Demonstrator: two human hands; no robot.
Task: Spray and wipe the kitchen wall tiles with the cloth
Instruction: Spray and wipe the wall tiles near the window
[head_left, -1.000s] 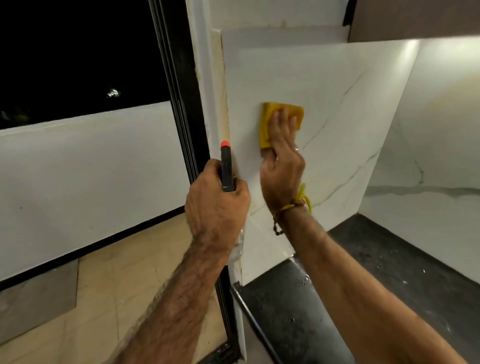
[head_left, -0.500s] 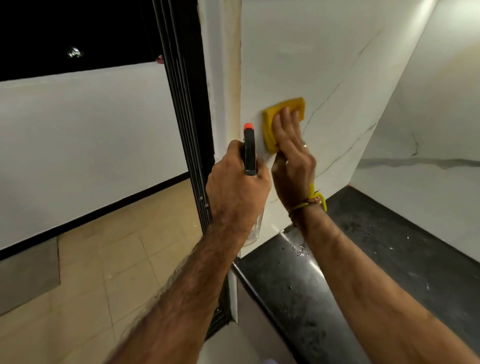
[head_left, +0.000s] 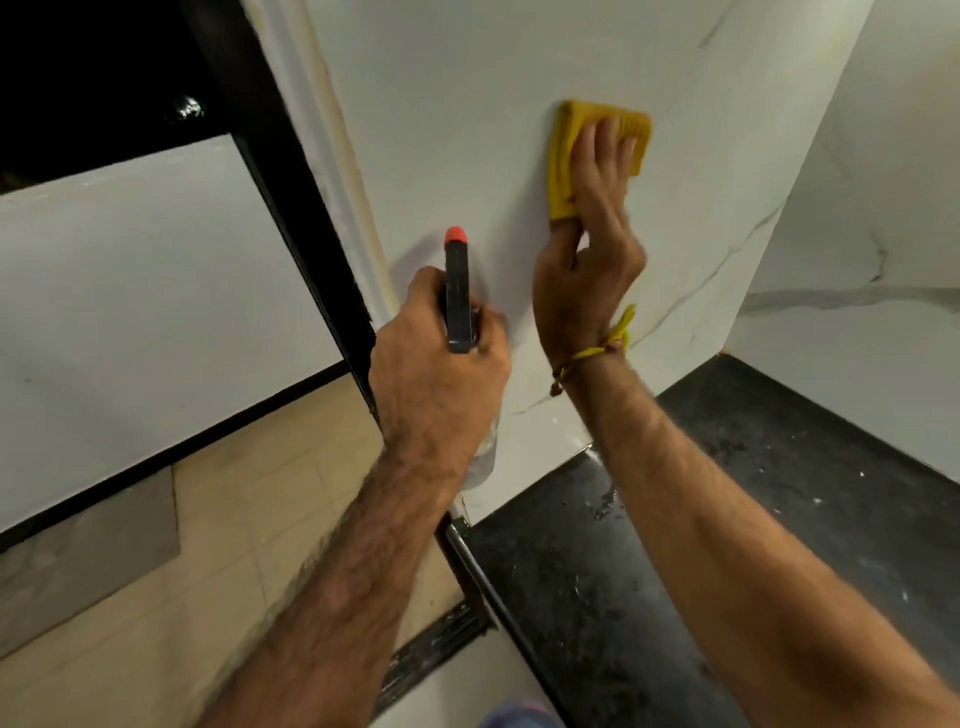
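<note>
Cloth (head_left: 563, 156) lies under flat fingers (head_left: 605, 140).

Warm indoor light, motion blur, wide-angle distortion

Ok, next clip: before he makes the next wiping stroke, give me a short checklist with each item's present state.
1. Yellow cloth flat against the wall tile: ok.
2. Right hand pressing the cloth, fingers spread over it: ok.
3. Left hand gripping the spray bottle, nozzle up and aimed at the tile: ok.
4. Tile ahead of the cloth wet with spray: cannot tell, the picture is too blurred.
5. Room for the stroke toward the corner with the side wall: ok, nothing is in the way.
6. Black countertop below dry: not ok, it shows wet specks near the wall.
</note>
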